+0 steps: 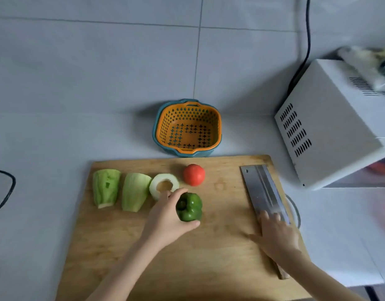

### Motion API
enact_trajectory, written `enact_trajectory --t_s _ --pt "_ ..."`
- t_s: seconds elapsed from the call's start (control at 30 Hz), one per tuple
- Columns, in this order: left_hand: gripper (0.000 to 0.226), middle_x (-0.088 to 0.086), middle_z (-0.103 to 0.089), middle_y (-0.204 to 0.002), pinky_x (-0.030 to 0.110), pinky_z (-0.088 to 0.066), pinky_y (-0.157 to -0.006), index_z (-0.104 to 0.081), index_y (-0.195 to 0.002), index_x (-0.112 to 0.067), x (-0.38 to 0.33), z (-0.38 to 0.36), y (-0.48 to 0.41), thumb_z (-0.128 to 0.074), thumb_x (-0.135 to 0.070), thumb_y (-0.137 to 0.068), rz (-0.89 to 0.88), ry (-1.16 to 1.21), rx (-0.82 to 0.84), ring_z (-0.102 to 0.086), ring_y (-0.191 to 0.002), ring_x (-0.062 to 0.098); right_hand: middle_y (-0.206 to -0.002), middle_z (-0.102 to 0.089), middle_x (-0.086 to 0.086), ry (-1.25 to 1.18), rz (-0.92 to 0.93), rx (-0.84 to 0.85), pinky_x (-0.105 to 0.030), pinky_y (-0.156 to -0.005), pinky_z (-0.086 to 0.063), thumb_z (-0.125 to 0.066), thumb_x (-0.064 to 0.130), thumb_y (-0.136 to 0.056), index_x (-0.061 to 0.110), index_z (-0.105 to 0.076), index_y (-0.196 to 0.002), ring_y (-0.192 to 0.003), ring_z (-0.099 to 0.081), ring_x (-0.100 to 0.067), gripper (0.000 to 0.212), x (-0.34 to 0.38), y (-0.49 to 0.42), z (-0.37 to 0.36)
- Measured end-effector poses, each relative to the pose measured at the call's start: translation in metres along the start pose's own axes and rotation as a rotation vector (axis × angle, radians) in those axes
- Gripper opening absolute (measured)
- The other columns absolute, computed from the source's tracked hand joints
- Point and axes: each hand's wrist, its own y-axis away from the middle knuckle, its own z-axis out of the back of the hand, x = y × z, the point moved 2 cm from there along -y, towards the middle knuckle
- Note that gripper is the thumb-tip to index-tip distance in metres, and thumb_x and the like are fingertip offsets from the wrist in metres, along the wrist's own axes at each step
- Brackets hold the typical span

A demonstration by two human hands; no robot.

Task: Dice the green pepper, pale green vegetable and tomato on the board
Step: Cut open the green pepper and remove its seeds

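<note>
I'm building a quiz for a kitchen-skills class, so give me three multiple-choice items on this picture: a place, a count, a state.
1. Where does the orange basket stand? A behind the board; B on the board; C on the floor.
2. How many pale green vegetable pieces lie on the board? A one; B two; C three.
3. What state is the green pepper in? A diced; B whole; C halved.
1 A: it sits beyond the board's far edge. 2 C: three lie left of the tomato. 3 B: the left hand grips it uncut.
</note>
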Motion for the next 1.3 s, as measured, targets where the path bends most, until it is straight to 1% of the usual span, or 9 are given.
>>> enact_trajectory --t_s 0.17,0.33,0.43,0.53,0.6,0.7,0.87,1.1,1.3 --pt "0.083 -0.009 -0.039 -0.122 0.025 -0.043 -0.082 -0.035 -0.136 -0.037 -0.028 -0.029 -0.030 -0.075 -0.055 -0.065 -0.088 -0.056 0.038 -0.047 -0.112 0.011 -0.073 -0.052 0.005 -0.179 -0.056 -0.022 -0.023 -0.049 -0.041 -0.048 0.044 -0.093 0.024 -0.003 -0.149 -0.066 -0.054 -0.013 0.075 -0.008 0.011 -0.015" --pt "0.091 -0.006 -0.046 -0.132 0.025 -0.039 -0.087 -0.034 -0.138 -0.022 -0.046 -0.056 -0.047 -0.080 -0.048 -0.064 -0.100 -0.020 0.058 -0.049 -0.118 0.015 -0.074 -0.051 0.005 -0.312 -0.102 -0.079 -0.023 -0.050 -0.036 -0.044 0.012 -0.091 0.020 -0.028 -0.140 -0.063 -0.049 -0.015 0.052 -0.010 0.016 -0.007" --pt "0.080 -0.008 -0.053 -0.123 0.023 -0.039 -0.082 -0.044 -0.127 -0.021 -0.057 -0.069 -0.052 -0.082 -0.046 -0.060 -0.117 0.001 0.070 -0.053 -0.112 0.015 -0.067 -0.043 0.009 -0.482 -0.150 -0.235 -0.018 -0.043 -0.025 -0.044 0.006 -0.084 0.017 -0.051 -0.107 -0.057 -0.044 -0.012 0.027 -0.017 0.021 0.000" --pt "0.074 -0.009 -0.058 -0.117 0.022 -0.039 -0.079 -0.050 -0.122 -0.022 -0.072 -0.077 -0.053 -0.080 -0.051 -0.061 -0.104 -0.021 0.112 -0.054 -0.108 0.014 -0.072 -0.056 0.001 -0.749 -0.203 -0.303 -0.024 -0.049 -0.039 -0.049 0.011 -0.085 0.020 -0.053 -0.097 -0.063 -0.054 -0.021 0.016 -0.025 0.025 0.014" --pt "0.073 -0.008 -0.060 -0.115 0.023 -0.044 -0.080 -0.053 -0.120 -0.021 -0.078 -0.081 -0.053 -0.077 -0.057 -0.061 -0.017 0.004 0.187 -0.057 -0.105 0.014 -0.071 -0.061 -0.004 -0.943 -0.234 -0.277 -0.029 -0.048 -0.045 -0.050 0.019 -0.090 0.021 -0.055 -0.096 -0.061 -0.059 -0.023 0.008 -0.032 0.027 0.024" --pt "0.074 0.005 -0.063 -0.111 0.031 -0.056 -0.066 -0.059 -0.112 -0.014 -0.084 -0.091 -0.060 -0.074 -0.064 -0.059 0.415 0.474 0.448 -0.062 -0.095 0.021 -0.068 -0.062 -0.005 -1.048 -0.171 -0.274 -0.019 -0.042 -0.046 -0.054 0.028 -0.092 0.022 -0.055 -0.100 -0.050 -0.057 -0.014 0.010 -0.048 0.029 0.034" --pt "0.072 0.023 -0.068 -0.083 0.017 -0.039 -0.034 -0.060 -0.107 -0.001 -0.100 -0.117 -0.061 -0.053 -0.068 -0.079 0.952 1.012 0.689 -0.058 -0.049 0.020 -0.065 -0.061 -0.003 -1.062 0.005 -0.256 -0.019 -0.044 -0.047 -0.053 0.031 -0.093 0.024 -0.055 -0.100 -0.045 -0.055 -0.008 0.010 -0.078 0.039 0.048" --pt "0.085 0.015 -0.057 -0.070 0.019 -0.043 -0.034 -0.057 -0.102 0.015 -0.103 -0.143 -0.062 -0.049 -0.067 -0.082 1.117 1.309 0.628 -0.051 -0.043 0.016 -0.061 -0.057 0.003 -1.072 0.214 -0.205 -0.018 -0.046 -0.047 -0.052 0.030 -0.093 0.027 -0.055 -0.093 -0.048 -0.055 -0.008 0.004 -0.100 0.044 0.058" --pt "0.075 0.030 -0.066 -0.094 0.028 -0.054 -0.041 -0.054 -0.114 0.011 -0.097 -0.139 -0.032 -0.052 -0.059 -0.086 1.077 1.266 0.426 -0.067 -0.068 0.034 -0.063 -0.058 -0.002 -1.052 0.347 -0.119 -0.021 -0.047 -0.050 -0.052 0.025 -0.094 0.022 -0.056 -0.096 -0.051 -0.057 -0.012 0.005 -0.090 0.046 0.054"
